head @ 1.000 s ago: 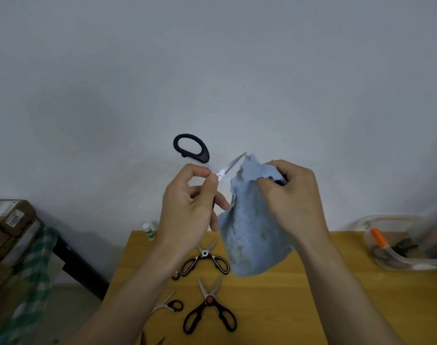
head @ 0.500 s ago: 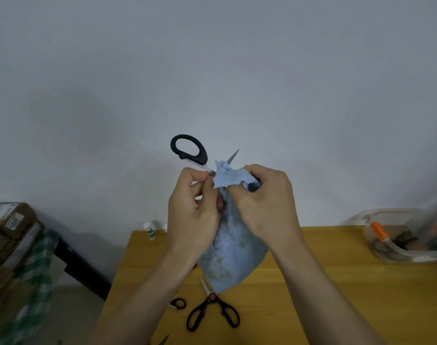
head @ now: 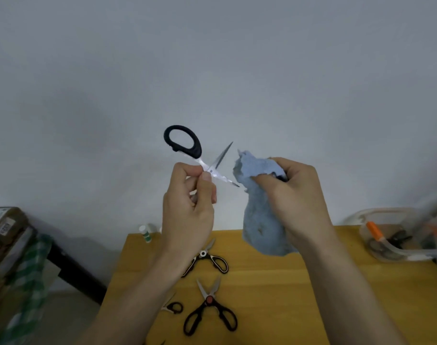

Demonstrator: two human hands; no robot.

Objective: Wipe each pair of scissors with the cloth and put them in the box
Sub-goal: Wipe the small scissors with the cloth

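My left hand (head: 187, 207) pinches black-handled scissors (head: 187, 148) near their pivot and holds them up with the blades spread apart. My right hand (head: 294, 192) grips a blue cloth (head: 259, 220) just right of the blade tips, not touching them. Down on the wooden table (head: 287, 295) lie three more pairs: black-and-white-handled scissors (head: 210, 257), red-pivot scissors (head: 210, 310) and a small pair (head: 173, 307) partly hidden by my left forearm. At the table's far right corner stands a clear plastic box (head: 386, 245) holding scissors and an orange-handled tool.
A small white bottle with a green label (head: 145, 234) stands at the table's back left corner. Left of the table are cardboard boxes (head: 5, 227) and a green checked cloth (head: 25, 282). A plain white wall fills the background.
Half a second ago the cloth was wrapped over the blades with both hands together. Now my right hand has drawn the cloth away to the right, baring the spread blades.
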